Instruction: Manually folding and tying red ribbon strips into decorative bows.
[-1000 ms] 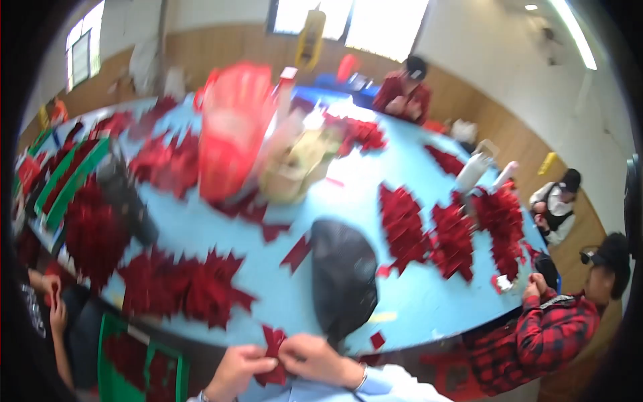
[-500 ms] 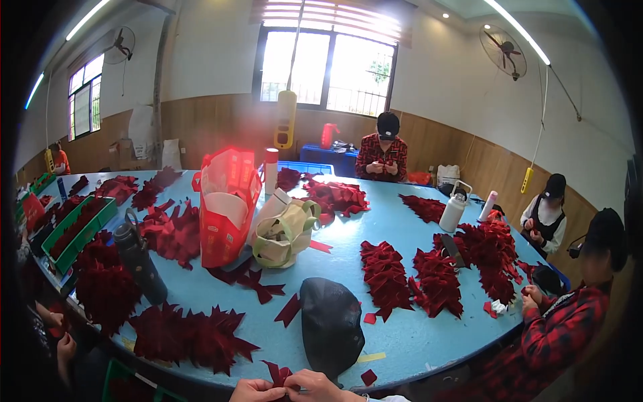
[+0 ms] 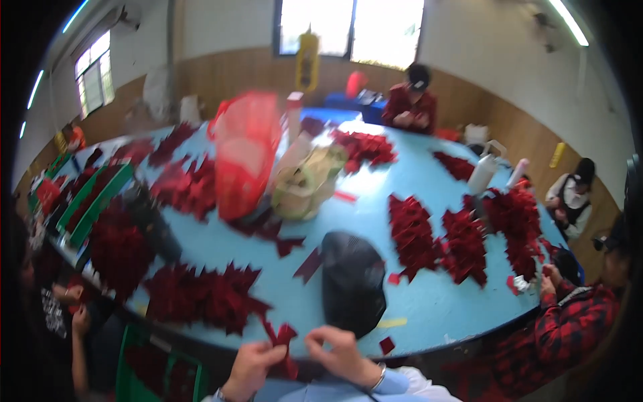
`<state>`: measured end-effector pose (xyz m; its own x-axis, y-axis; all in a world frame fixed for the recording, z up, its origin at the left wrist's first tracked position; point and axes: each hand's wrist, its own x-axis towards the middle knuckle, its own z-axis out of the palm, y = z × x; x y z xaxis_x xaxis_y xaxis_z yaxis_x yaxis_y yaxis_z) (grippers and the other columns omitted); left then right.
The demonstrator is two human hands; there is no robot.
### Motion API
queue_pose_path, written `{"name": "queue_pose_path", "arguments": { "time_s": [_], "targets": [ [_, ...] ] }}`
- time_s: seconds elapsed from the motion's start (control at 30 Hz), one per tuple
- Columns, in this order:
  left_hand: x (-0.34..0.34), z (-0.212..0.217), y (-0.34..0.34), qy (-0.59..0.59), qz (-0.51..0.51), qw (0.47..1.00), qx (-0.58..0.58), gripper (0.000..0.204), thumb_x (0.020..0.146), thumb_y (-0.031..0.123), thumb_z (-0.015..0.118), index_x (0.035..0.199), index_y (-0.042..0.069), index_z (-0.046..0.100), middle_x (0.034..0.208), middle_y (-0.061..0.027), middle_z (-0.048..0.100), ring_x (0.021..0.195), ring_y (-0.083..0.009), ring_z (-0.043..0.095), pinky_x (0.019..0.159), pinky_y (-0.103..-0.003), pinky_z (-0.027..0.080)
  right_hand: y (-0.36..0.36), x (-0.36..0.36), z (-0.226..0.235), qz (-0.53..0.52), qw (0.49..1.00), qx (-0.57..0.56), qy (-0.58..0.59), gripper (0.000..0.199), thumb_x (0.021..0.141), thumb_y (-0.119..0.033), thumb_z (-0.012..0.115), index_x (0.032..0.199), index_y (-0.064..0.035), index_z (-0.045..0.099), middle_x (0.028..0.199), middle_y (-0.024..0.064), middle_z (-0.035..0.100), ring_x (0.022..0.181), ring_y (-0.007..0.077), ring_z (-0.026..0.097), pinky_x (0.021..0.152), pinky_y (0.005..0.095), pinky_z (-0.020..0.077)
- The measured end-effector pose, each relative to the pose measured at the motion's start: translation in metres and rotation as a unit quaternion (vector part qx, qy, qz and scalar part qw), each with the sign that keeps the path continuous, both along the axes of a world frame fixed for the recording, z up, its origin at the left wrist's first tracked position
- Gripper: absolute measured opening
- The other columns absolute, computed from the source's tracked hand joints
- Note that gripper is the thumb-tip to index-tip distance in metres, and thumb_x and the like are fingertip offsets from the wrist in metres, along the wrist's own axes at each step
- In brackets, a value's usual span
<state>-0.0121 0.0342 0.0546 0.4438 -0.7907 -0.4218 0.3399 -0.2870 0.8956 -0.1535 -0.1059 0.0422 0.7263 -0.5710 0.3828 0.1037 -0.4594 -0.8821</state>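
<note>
At the near table edge, my left hand (image 3: 253,365) pinches a dark red ribbon bow (image 3: 288,340) whose ends stick up and hang down past the fingers. My right hand (image 3: 345,354) is a little to the right, apart from the bow. Its thumb and forefinger curl together in a pinch; blur hides whether anything small is between them. Just beyond the right hand sits a black mesh cap (image 3: 353,281). A pile of dark red bows (image 3: 204,298) spreads to the left of the cap.
A red bag (image 3: 248,161), a cream tote (image 3: 305,184) and a dark bottle (image 3: 153,221) stand on the blue table (image 3: 429,315). More bow rows (image 3: 412,234) lie right. A green crate (image 3: 127,362) is at lower left. Co-workers sit around, one in red plaid (image 3: 576,328) at right.
The view has tilted down, so more of my forearms shows. My hands were together on the ribbon; now the right has come away from it while the left keeps hold.
</note>
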Motion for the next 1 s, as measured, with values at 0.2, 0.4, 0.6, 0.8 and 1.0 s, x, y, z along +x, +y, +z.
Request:
{"name": "queue_pose_path", "arguments": {
  "time_s": [0.2,0.4,0.6,0.8,1.0],
  "targets": [
    [-0.012,0.000,-0.024,0.029,0.055,0.988,-0.138,0.023,0.082,0.012,0.064,0.100,-0.002,0.062,0.091,-0.0048,0.065,0.082,-0.0091,0.058,0.073,-0.024,0.045,-0.005,-0.010,0.008,0.008,0.970,0.242,0.018,0.013,0.082,-0.003,0.061,0.093,0.0032,0.059,0.080,0.0048,0.062,0.073,0.0090,0.058,0.066,0.0211,0.0466],
    [-0.016,-0.022,-0.012,0.067,0.071,0.989,-0.112,0.021,0.083,0.015,0.065,0.096,-0.002,0.064,0.087,-0.0058,0.065,0.080,-0.0094,0.058,0.071,-0.023,0.045,0.004,0.011,-0.010,0.055,0.974,0.218,0.015,0.017,0.083,-0.001,0.060,0.098,0.0062,0.057,0.086,0.0055,0.061,0.081,0.0091,0.057,0.073,0.0206,0.0458],
    [-0.016,-0.041,-0.002,0.136,0.116,0.979,-0.100,0.028,0.085,0.023,0.065,0.092,-0.004,0.065,0.082,-0.0069,0.065,0.078,-0.0105,0.058,0.072,-0.024,0.045,0.006,0.011,-0.009,0.103,0.941,0.312,0.076,0.017,0.082,0.001,0.060,0.097,0.0078,0.057,0.086,0.0068,0.062,0.078,0.0097,0.058,0.072,0.0206,0.0463],
    [-0.005,-0.049,0.004,0.181,0.099,0.974,-0.097,0.026,0.086,0.022,0.064,0.091,-0.003,0.065,0.085,-0.0069,0.065,0.080,-0.0115,0.057,0.076,-0.026,0.045,0.006,0.011,-0.015,0.116,0.918,0.371,0.083,0.017,0.081,0.001,0.059,0.097,0.0075,0.058,0.085,0.0072,0.062,0.076,0.0094,0.058,0.070,0.0206,0.0468],
    [0.000,-0.036,-0.001,0.070,0.056,0.990,-0.106,0.027,0.085,0.022,0.065,0.087,-0.004,0.066,0.080,-0.0061,0.065,0.075,-0.0084,0.056,0.067,-0.024,0.045,0.007,0.019,-0.008,0.104,0.920,0.362,0.111,0.015,0.081,0.004,0.058,0.095,0.0073,0.059,0.085,0.0069,0.062,0.076,0.0087,0.058,0.069,0.0204,0.0470]
  ]
}}
